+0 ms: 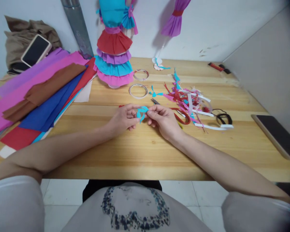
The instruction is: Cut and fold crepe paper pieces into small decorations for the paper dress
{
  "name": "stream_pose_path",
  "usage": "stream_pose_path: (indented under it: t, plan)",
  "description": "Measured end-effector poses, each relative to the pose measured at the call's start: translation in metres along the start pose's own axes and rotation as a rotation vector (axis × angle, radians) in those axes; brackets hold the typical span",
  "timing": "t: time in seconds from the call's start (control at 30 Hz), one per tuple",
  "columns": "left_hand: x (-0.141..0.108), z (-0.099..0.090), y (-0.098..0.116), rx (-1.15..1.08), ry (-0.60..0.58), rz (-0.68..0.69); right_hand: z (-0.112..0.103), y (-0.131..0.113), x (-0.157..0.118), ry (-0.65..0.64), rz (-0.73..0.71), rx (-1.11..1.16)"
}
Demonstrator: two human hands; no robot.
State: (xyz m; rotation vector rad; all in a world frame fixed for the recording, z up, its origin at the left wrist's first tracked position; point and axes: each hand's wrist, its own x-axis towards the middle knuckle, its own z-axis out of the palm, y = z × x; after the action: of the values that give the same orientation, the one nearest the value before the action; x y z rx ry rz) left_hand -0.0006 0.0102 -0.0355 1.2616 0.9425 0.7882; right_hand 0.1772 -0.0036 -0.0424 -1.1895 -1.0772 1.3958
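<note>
A small turquoise strip of crepe paper (143, 109), bent into a loop with a loose end hanging down, is held between both hands above the table. My left hand (125, 118) pinches its left side, thumb and fingers closed. My right hand (164, 121) grips the right end between thumb and index finger. Just beyond and to the right of my right hand lie red-handled scissors (183, 116), their tip pointing away to the left and their middle hidden by the hand. Behind the hands sits a roll of tape (138, 91).
Folded coloured paper sheets (50, 87) are piled at the left. A ruffled paper figure (114, 58) stands at the back beside a bottle (78, 29). Paper scraps (183, 96) lie right of centre, near a black cord (224, 118). A phone (277, 135) rests at the right.
</note>
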Motion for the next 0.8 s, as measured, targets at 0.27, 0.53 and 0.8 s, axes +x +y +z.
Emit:
stream_pose_path:
  t: [0.27,0.53,0.8]
  plan:
    - [-0.002,-0.002,-0.003,-0.026,0.006,0.011,-0.005,0.001,0.002,-0.028,0.033,-0.142]
    - [0.0,-0.002,-0.006,-0.016,-0.017,0.008,0.003,0.001,-0.002,-0.125,-0.142,-0.289]
    - [-0.001,0.002,-0.006,0.027,-0.043,0.022,0.009,-0.001,-0.003,-0.104,-0.109,-0.305]
